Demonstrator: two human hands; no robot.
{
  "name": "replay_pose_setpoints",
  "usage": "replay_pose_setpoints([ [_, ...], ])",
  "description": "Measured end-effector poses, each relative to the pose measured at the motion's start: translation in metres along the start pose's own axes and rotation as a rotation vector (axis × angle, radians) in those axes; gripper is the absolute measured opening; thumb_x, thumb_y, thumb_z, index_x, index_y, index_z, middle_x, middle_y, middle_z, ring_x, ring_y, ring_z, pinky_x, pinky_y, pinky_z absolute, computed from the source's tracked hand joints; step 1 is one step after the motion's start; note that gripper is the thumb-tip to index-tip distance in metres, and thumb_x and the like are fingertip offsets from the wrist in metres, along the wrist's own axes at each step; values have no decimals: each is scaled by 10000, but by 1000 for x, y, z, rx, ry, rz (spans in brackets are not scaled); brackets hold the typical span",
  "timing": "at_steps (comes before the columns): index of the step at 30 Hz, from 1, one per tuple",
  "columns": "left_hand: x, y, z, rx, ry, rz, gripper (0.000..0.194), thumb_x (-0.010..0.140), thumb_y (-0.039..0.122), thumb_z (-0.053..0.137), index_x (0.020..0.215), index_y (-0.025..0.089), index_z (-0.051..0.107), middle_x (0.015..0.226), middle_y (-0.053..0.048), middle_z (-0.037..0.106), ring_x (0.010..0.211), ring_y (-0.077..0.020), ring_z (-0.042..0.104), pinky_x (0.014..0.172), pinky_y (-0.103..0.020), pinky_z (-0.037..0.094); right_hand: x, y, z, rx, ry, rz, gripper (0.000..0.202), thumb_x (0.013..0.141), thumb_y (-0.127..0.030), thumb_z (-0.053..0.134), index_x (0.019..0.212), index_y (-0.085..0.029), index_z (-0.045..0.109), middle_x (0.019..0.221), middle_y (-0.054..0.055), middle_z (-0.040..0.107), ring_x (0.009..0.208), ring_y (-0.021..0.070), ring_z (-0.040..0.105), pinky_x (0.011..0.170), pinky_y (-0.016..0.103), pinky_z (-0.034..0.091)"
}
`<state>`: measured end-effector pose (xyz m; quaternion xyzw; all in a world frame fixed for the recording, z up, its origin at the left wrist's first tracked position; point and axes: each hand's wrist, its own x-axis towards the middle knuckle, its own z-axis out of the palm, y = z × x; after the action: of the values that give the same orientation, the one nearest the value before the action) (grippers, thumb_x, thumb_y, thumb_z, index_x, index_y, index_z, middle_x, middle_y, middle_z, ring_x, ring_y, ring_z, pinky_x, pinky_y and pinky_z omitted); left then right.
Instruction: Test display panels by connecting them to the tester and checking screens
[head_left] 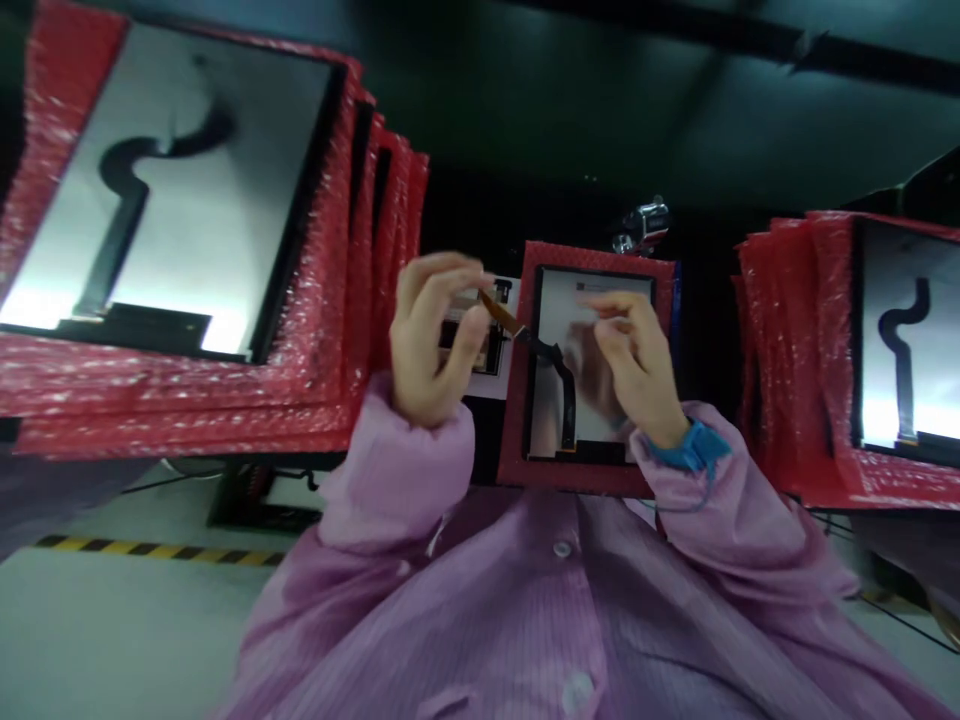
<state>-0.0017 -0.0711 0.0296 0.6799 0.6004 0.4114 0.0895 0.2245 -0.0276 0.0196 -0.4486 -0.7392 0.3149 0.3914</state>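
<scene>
A flat display panel (551,310) lies on a red bubble-wrap sheet (517,420) in the middle. A black flex cable (568,395) runs up from its lower edge and bends left to an orange-brown end (501,312). That end is between the thumb and fingers of my left hand (431,345), whose fingers are apart; whether they touch it is unclear. My right hand (637,360) is over the panel's right side, fingers half bent and apart, with nothing seen in it.
Left, a tall stack of red bubble wrap (322,300) bears a large panel (210,210). Another red stack (802,350) with a panel (945,330) stands right. A shiny metal object (646,225) sits behind the middle panel. A printed sheet (487,380) lies behind my left hand.
</scene>
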Motion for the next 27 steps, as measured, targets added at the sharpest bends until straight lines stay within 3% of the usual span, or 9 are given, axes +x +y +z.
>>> replay_pose_setpoints([
  [3,-38,4,3,163,95,-112,280,1028,311,307,1010,246,578,964,-75,641,958,-228,588,848,-438,504,-30,-8,-23,-172,38,75,179,953,-318,511,1091,-231,585,1096,63,629,989,226,574,859,410,494],
  [5,-55,2,11,260,-37,-134,274,1014,298,350,1070,225,608,960,-93,652,936,-244,602,846,-433,509,-53,-10,-34,-275,64,118,167,951,-314,525,1085,-242,591,1073,66,634,968,237,566,832,418,500],
  [8,-60,-4,22,475,-258,-130,385,1002,317,383,1306,206,592,961,-113,646,907,-273,609,798,-421,494,-84,-8,-41,-370,113,184,178,955,-333,530,1099,-247,589,1071,78,636,964,254,559,838,454,498],
  [12,-53,-4,26,650,-375,-86,452,1008,318,375,1419,247,548,936,-112,618,867,-280,602,737,-403,469,-110,2,-44,-400,118,233,232,966,-364,520,1153,-239,579,1136,99,631,1036,276,557,875,489,497],
  [21,-54,-5,27,715,-374,-19,447,1014,312,371,1415,263,562,906,-99,612,810,-256,600,700,-376,469,-121,8,-42,-376,115,221,244,974,-354,508,1178,-238,574,1148,107,633,1094,291,552,943,507,483],
  [27,-56,-12,22,536,-311,6,424,1026,326,381,1375,203,588,921,-93,643,856,-251,631,794,-381,519,-123,1,-36,-403,65,205,312,985,-346,486,1248,-196,560,1211,118,633,1141,296,537,1008,507,449],
])
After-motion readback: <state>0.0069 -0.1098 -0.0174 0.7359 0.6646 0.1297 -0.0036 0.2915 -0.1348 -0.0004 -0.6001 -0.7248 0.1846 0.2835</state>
